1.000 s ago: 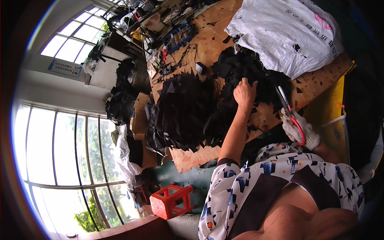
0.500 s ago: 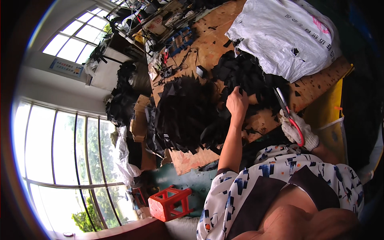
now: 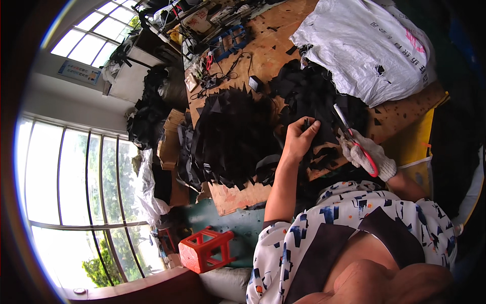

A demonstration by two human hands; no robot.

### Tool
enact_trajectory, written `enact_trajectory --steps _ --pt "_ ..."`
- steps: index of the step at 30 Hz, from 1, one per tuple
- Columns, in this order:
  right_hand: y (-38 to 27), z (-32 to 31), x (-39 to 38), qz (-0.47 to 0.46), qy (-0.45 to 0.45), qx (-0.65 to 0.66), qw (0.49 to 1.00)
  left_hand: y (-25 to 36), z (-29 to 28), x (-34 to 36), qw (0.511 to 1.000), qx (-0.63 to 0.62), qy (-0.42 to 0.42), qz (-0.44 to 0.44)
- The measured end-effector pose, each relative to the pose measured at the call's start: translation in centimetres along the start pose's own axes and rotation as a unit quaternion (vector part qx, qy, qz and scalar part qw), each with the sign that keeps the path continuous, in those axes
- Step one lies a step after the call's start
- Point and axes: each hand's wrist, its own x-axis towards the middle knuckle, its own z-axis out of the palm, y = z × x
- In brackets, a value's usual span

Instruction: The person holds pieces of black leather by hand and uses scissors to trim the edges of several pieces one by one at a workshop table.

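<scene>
Left hand [image 3: 298,139]: scrap heap [image 3: 233,137] to its left, second heap [image 3: 304,88] just beyond, sack [image 3: 364,55] farther, rightward; right hand [image 3: 378,153], scissors [image 3: 342,116] in it, to the right.

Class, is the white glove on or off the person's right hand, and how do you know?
On: the white glove covers the right hand, and its cuff ends at the wrist, where bare forearm begins.

A jagged heap of matt black cloth scraps [image 3: 235,137]; long scissors [image 3: 350,133] with shiny metal blades and glossy red handles; a coarse white knitted glove [image 3: 380,158]; a scuffed brown wooden table [image 3: 271,50]; a crinkled white woven-plastic sack [image 3: 349,48].
</scene>
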Motion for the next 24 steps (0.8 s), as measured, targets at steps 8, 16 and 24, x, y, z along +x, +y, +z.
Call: enact_trajectory --steps 8,16,24 --pt "-0.2 0.3 0.2 0.037 -0.018 -0.149 0.988 -1.6 0.9 0.3 0.999 0.026 0.003 0.029" --pt "-4.3 0.5 0.1 0.112 -0.019 -0.050 0.992 -0.8 1.5 -0.1 0.999 -0.040 -0.018 -0.007" --pt "-3.1 1.0 -0.5 0.180 -0.008 0.521 0.834 -0.4 1.4 0.0 0.998 -0.057 -0.032 -0.021"
